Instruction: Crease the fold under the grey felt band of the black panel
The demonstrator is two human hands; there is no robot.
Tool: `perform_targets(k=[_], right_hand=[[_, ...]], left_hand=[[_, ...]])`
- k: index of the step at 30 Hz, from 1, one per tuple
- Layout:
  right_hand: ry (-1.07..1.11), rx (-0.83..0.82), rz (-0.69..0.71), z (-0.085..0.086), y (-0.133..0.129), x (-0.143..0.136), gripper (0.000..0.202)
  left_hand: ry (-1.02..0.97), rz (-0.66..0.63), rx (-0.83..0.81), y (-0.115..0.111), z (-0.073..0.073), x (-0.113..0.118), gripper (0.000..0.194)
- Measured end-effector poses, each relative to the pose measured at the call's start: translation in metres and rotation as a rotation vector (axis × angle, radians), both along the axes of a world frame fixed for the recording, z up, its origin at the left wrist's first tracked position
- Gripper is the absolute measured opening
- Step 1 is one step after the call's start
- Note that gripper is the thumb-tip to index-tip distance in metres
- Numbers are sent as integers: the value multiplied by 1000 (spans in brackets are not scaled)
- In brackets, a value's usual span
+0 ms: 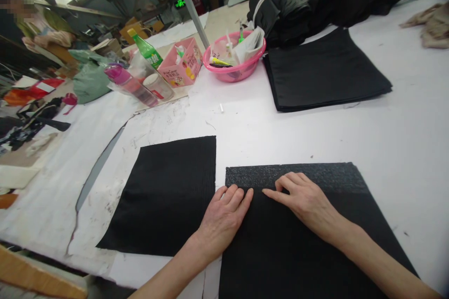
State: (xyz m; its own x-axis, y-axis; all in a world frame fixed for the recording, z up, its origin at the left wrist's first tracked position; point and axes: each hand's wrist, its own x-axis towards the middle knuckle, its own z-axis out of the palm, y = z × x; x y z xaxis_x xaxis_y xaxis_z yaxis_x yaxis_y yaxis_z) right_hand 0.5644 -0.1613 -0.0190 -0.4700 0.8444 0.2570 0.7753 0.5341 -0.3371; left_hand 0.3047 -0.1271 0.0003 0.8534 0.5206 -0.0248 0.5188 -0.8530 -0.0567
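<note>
A black fabric panel (287,252) lies flat in front of me, with a dark grey speckled strip (326,176) along its far edge. My left hand (226,215) rests palm down at the panel's left side, fingers extended to the lower border of the strip. On the same border, further right, my right hand (308,203) touches down with its thumb stretched out to the left and its other fingers bent over the strip. Neither hand visibly grips anything. Just left of the panel is a second black fabric piece (168,196), apparently stacked in layers.
A stack of black fabric (326,74) lies at the back right, before a dark bundle (287,4). Further left stand a pink basin (233,74), a pink box (180,65), a jar (157,86) and bottles. A person (45,28) is at the far left.
</note>
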Motion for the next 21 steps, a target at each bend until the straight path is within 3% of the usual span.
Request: perform_targets(k=[21], right_hand=[[-15,16,20,8,-2,1,27]], left_hand=[[32,-46,-46,3,4,14,47]])
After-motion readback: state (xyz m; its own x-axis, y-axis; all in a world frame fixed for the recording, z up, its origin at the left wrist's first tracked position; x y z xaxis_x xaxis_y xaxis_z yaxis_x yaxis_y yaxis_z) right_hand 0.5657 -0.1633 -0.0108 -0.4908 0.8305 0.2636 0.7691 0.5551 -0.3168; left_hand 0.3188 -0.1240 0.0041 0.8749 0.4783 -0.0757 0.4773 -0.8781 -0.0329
